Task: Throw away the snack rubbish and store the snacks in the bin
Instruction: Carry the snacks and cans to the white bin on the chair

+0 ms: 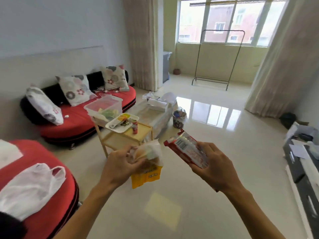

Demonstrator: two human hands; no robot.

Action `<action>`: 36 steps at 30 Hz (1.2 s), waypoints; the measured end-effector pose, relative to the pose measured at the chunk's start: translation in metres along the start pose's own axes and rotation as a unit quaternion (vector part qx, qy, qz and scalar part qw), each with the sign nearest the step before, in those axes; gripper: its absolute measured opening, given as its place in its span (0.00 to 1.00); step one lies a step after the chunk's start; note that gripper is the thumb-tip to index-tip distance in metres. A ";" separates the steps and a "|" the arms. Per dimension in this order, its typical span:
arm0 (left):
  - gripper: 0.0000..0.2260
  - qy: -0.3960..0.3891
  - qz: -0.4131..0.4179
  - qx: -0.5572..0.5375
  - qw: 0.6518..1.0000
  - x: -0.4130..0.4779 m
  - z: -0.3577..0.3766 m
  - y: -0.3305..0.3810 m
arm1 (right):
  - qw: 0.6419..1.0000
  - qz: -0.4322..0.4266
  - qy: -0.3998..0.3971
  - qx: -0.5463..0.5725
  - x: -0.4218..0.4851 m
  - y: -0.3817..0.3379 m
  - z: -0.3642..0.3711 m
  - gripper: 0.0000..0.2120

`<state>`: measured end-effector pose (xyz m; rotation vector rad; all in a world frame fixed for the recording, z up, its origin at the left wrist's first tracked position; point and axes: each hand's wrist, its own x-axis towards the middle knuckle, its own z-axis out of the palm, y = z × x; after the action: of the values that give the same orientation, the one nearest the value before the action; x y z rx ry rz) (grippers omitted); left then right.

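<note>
I am watching both hands working in the air on the near side of the small wooden worktop (138, 134), well apart from it. The left hand (120, 163) is gripping a crumpled bundle of wrappers (149, 171), white and yellow, with its fingers curled tight around it and the yellow part hanging below. The right hand (213, 163) is holding a red packet (183, 146), with the thumb on top and the fingers wrapping underneath. The packet's long axis is running from the palm up and to the left, so its torn free end is pointing roughly at the worktop. I cannot tell whether anything is left inside it.

The clear bin (105, 105) is sitting on the far left end of the worktop, open-topped, with some packets already in it. A white tray (119, 129) is lying just beside it toward the middle, and a red can (134, 128) is standing at the tray's right edge. The waste basket (177, 122) is standing on the floor to the right of the worktop and a little beyond it.

The way I read it, the split is what matters. From the hands, the waste basket is lying ahead and slightly right and the bin ahead and left. The left hand, carrying the obvious rubbish, is the one farther from the waste basket, so it will be reaching across unless the person walks closer first.
</note>
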<state>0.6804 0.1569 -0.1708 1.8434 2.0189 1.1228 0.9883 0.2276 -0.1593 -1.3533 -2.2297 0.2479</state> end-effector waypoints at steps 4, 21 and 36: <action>0.22 0.045 -0.047 -0.002 0.998 0.039 -0.036 -0.077 | 0.999 -0.047 -0.015 0.017 0.091 -0.045 0.056 0.35; 0.22 0.165 -0.159 0.055 0.972 0.293 -0.154 -0.327 | 0.984 -0.152 -0.083 0.053 0.481 -0.194 0.279 0.29; 0.20 0.097 -0.159 0.050 0.981 0.552 -0.196 -0.578 | 0.995 -0.059 -0.083 0.007 0.737 -0.281 0.469 0.29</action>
<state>-0.0003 0.6168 -0.2091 1.4249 2.4119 1.1632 0.2574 0.7815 -0.1981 -1.2266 -2.4310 0.3451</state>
